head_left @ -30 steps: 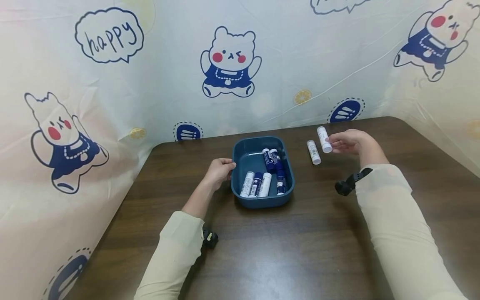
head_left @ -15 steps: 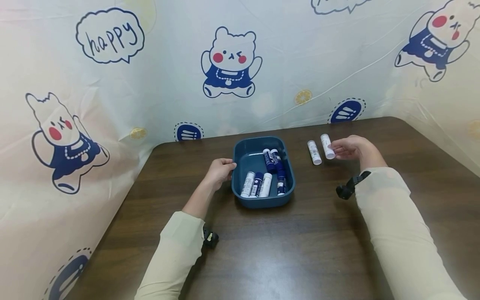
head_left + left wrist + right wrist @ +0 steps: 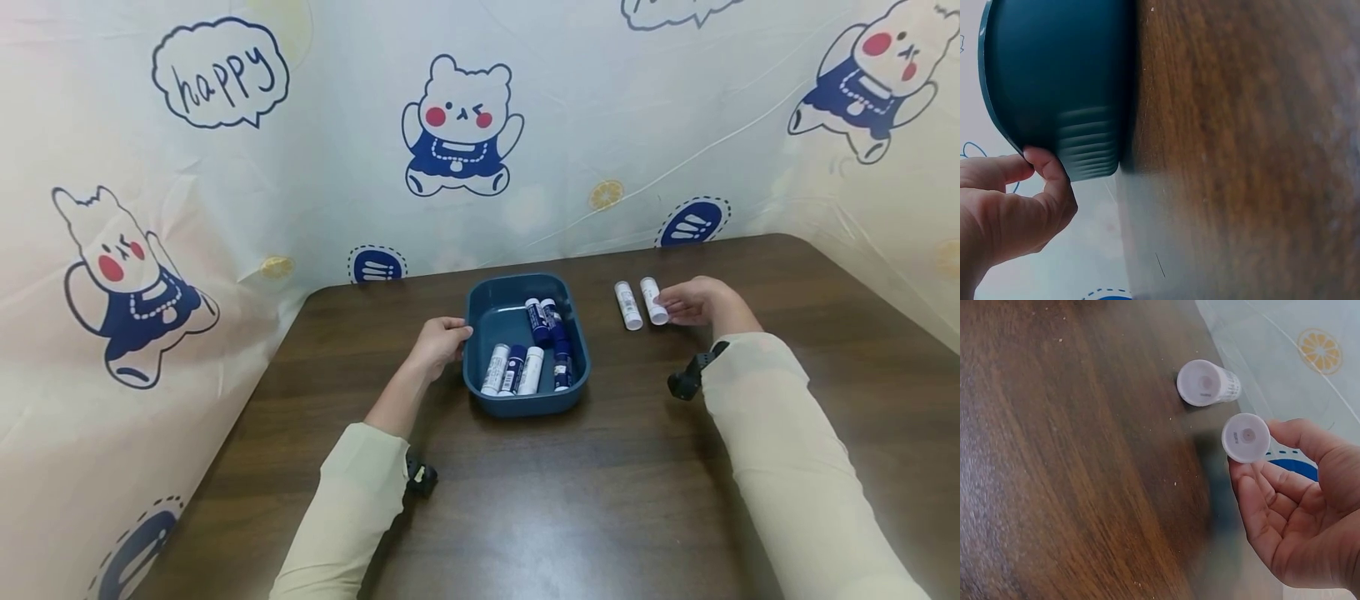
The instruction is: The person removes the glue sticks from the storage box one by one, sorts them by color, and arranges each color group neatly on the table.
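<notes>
At the far right of the table, my right hand point(image 3: 693, 302) pinches a white glue stick point(image 3: 655, 302) between thumb and fingers. Its round end point(image 3: 1245, 438) faces the camera in the right wrist view; whether it touches the table I cannot tell. Just left of it, a second white glue stick point(image 3: 628, 306) lies on the table, roughly parallel and apart. My left hand point(image 3: 438, 346) pinches the left rim of a dark blue plastic basin point(image 3: 525, 406); the left wrist view shows thumb and finger point(image 3: 1047, 169) at that rim. White glue sticks point(image 3: 531, 371) and navy ones point(image 3: 538, 321) lie inside the basin.
The brown wooden table point(image 3: 600, 500) reaches back to a patterned cloth point(image 3: 555, 133) that hangs behind and at both sides. Black wrist cameras point(image 3: 422, 479) sit on both forearms.
My right hand has brought the held glue stick down and slightly right, nearly level with the other white one on the table. My left hand and the basin have stayed put.
</notes>
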{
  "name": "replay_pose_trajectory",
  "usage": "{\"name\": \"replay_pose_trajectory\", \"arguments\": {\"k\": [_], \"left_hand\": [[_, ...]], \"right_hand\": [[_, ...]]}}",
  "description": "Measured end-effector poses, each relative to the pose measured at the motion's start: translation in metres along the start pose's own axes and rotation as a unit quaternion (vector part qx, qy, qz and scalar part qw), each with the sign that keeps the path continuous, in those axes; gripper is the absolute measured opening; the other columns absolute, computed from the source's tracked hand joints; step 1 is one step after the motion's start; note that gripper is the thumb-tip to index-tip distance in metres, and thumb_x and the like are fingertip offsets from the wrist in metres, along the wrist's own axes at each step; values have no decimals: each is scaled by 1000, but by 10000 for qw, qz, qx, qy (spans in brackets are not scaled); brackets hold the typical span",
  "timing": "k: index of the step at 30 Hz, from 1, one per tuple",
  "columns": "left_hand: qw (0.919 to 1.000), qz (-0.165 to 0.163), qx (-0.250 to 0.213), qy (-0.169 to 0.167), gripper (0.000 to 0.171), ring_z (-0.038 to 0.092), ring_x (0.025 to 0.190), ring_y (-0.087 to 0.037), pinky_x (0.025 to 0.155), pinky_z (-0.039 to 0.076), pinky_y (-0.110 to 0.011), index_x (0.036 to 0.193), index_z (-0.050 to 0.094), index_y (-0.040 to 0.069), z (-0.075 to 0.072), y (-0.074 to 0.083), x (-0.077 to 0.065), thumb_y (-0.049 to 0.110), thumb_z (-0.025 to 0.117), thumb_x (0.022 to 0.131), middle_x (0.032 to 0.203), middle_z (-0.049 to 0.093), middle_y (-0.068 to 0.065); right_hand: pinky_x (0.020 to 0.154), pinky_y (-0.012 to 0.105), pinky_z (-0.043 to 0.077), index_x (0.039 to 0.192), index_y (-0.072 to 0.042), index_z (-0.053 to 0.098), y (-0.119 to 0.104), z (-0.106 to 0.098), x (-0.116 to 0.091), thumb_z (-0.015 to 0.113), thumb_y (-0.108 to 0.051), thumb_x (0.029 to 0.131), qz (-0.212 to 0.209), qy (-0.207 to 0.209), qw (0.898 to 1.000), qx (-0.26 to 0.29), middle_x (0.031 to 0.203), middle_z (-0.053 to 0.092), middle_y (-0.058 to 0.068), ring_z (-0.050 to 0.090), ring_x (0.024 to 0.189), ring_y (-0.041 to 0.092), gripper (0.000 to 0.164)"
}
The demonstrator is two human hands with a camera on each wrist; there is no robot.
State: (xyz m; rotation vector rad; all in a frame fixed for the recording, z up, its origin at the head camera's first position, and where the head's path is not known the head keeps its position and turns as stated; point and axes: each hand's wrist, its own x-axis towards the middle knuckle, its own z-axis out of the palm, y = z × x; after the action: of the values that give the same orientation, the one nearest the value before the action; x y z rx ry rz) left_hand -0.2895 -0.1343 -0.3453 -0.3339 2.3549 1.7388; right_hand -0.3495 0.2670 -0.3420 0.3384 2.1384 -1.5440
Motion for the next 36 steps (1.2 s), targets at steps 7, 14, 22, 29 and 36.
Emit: {"name": "replay_pose_trajectory", "arguments": {"k": [7, 14, 22, 29, 36], "left_hand": [[10000, 30, 8, -6, 31, 54, 92, -25, 85, 48, -35, 123, 52, 0, 0, 0, -1, 13, 52, 95, 118, 54, -18], [10000, 47, 31, 14, 31, 54, 91, -25, 84, 47, -35, 123, 52, 0, 0, 0, -2, 13, 51, 95, 116, 54, -18], [10000, 38, 39, 24, 31, 55, 90, -25, 83, 48, -34, 123, 52, 0, 0, 0, -2, 13, 52, 95, 115, 54, -18], [10000, 27, 38, 9, 30, 55, 89, -24, 82, 48, -34, 122, 53, 0, 0, 0, -2, 14, 51, 95, 115, 55, -17], [10000, 20, 55, 32, 30, 54, 87, -23, 81, 48, -33, 122, 53, 1, 0, 0, -2, 14, 51, 95, 115, 54, -17]], "right_hand": [[81, 27, 49, 115, 6, 44, 2, -1, 3, 60, -17, 88, 18, 70, 9998, -199, 78, 58, 2, 59, 73, 11, 38], [84, 29, 48, 118, 7, 43, 3, 1, 4, 61, -18, 88, -12, 138, 9994, -313, 82, 58, 3, 58, 76, 12, 44], [85, 30, 47, 115, 7, 44, 3, 4, 2, 61, -17, 88, -26, 190, 9991, -366, 83, 57, 3, 57, 77, 12, 40], [87, 30, 46, 123, 10, 39, 6, 6, 4, 61, -17, 88, -3, 264, 9986, -456, 92, 57, 8, 57, 80, 14, 49], [88, 31, 46, 127, 10, 37, 9, 7, 7, 61, -18, 88, 31, 390, 9985, -385, 98, 54, 11, 56, 82, 15, 53]]}}
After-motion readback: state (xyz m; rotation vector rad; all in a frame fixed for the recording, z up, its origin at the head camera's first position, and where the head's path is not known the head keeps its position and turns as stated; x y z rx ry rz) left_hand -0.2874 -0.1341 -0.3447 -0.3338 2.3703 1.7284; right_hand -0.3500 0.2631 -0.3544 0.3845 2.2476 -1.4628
